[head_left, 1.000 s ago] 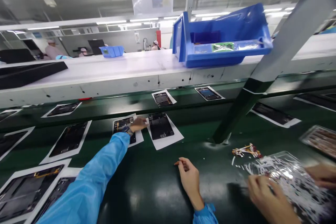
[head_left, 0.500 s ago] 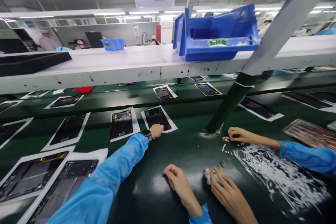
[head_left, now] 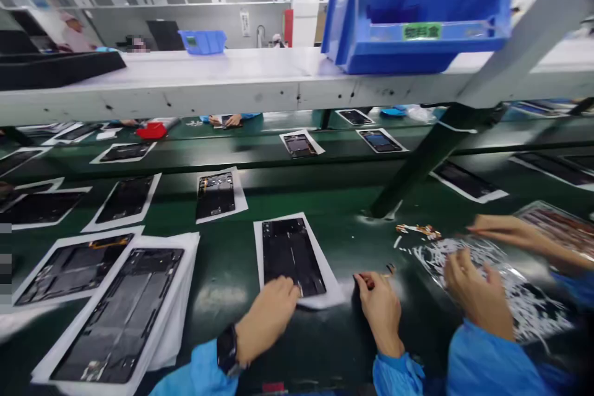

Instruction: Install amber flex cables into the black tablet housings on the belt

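At the far left of the green desk (head_left: 223, 297) a dark phone frame (head_left: 121, 315) lies on a stack of white sheets (head_left: 179, 322), with another sheeted frame (head_left: 74, 267) just behind it. Further back, one more frame on paper (head_left: 216, 194) sits apart from the rest.

Nearer the middle, the left hand (head_left: 266, 322) — a dark watch (head_left: 227, 350) on its wrist, blue sleeve (head_left: 197, 377) behind — rests palm down, its fingers (head_left: 290, 288) loosely curled onto the near edge of a black phone frame (head_left: 291, 256). That frame lies flat on its own white sheet (head_left: 325, 294), long side running away from the person. The fingers press on the frame and paper rather than close around them.

Just right of the sheet, the right hand (head_left: 380, 306) lies on the desk with its fingers bent in, pinching a small reddish-brown part (head_left: 364, 278) at the tips — too small to name.

Further right, a co-worker's hands (head_left: 473, 294) in blue sleeves hover over a clear tray (head_left: 524, 309) strewn with white scraps; a small heap of brown-and-white bits (head_left: 420, 230) lies just behind it.

Overhead, a white shelf (head_left: 232, 83) carries a blue bin (head_left: 417, 18), and a slanted grey post (head_left: 431, 148) comes down to the desk.
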`<state>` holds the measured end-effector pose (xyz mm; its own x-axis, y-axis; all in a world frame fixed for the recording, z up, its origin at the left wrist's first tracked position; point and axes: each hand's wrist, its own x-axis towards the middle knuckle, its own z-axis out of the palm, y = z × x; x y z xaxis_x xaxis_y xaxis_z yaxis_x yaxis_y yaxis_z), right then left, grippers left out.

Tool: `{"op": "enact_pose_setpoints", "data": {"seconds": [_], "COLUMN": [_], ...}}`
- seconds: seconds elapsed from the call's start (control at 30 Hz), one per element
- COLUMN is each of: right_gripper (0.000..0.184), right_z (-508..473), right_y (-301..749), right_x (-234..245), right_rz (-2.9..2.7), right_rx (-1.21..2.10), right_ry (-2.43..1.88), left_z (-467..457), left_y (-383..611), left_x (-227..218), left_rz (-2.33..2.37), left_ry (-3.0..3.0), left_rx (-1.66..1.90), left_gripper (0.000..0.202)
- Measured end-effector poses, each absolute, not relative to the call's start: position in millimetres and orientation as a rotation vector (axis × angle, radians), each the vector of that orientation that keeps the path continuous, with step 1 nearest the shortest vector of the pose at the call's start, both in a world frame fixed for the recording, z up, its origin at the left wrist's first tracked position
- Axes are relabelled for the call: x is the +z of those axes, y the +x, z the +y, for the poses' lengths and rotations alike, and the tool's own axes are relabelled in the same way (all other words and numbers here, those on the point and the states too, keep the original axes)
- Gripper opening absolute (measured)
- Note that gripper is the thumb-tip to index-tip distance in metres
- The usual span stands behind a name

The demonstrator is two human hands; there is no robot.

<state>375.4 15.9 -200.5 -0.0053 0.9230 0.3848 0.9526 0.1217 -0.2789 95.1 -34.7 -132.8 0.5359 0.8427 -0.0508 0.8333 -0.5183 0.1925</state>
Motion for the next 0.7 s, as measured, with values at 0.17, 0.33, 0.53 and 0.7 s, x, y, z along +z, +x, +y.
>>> {"op": "enact_pose_setpoints", "data": {"seconds": [0.17, 0.33, 0.53, 0.7], "right_gripper": [0.039, 0.039, 0.035, 0.035], "right_z": [16, 15, 27, 65], "right_y": [377, 367, 275, 235], "right_x": [-180, -120, -83, -103], "right_rz": [-1.815, -1.703, -1.841, -1.895], "right_rx": [-0.128, 0.322, 1.088, 1.304], "right_ry": [-1.904, -1.670, -1.248, -1.156], "left_z": [-94, -87, -44, -39], "left_y": [79, 68, 92, 80], "left_x": [-155, -127, -127, -152], "left_rz": [1.369, 1.409, 1.439, 1.664], "left_ry": [2.244, 1.856, 1.747, 1.935], "left_rx": [0.250, 0.848, 1.027, 0.938], "left_gripper": [0.030, 0.043, 0.065, 0.043]}}
